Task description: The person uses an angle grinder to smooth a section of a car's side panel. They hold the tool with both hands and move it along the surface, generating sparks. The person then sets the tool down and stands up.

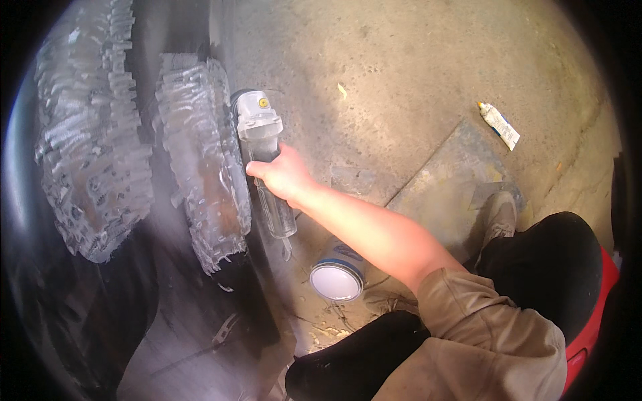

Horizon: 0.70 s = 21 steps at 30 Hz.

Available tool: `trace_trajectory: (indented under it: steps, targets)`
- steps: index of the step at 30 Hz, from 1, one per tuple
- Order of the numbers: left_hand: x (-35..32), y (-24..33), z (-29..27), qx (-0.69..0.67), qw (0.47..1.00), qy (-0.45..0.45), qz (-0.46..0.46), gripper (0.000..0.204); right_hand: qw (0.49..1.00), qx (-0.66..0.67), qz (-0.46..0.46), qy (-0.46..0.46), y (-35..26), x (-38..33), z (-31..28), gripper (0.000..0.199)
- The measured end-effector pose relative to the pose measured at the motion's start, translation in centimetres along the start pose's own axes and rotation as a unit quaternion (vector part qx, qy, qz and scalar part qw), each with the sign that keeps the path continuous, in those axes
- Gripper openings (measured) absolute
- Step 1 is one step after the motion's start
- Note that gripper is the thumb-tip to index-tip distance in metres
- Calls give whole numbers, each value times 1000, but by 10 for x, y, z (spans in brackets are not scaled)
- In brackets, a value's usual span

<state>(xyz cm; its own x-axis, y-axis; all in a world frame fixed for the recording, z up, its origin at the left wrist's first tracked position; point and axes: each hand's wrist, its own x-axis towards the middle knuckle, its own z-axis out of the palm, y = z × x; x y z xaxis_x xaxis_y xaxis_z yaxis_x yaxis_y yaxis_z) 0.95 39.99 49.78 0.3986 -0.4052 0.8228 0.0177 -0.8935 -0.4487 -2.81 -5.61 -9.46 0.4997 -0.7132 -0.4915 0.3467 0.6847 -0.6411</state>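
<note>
My right hand is wrapped around the body of a dusty grey angle grinder with a round yellow button on its head. The thumb lies across the top of the body. The dark rim of the grinder's disc faces a black panel on the left; whether it touches is hard to tell. Beside the disc, a long patch of pale grey, streaked coating covers part of the panel. A wider, similar patch lies farther left. My left hand is out of view.
A round tin with a pale end lies on the dusty concrete floor below my forearm. Farther right are a flat grey board and a white tube with a yellow tip. Something red is beside my leg. Haze hangs near the panel.
</note>
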Motion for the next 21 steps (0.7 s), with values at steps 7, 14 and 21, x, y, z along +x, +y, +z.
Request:
trace_trajectory:
  steps: [7,14,21]
  targets:
    - [3,-29,14,-14,1000,13,-19,55,995,74,24,61,-2,2,1,44]
    - [1,-12,9,-24,1000,18,-11,55,997,74,29,4,-13,-8,-10,43]
    - [9,-29,12,-28,999,24,-7,54,996,83,16,4,-10,8,3,46]
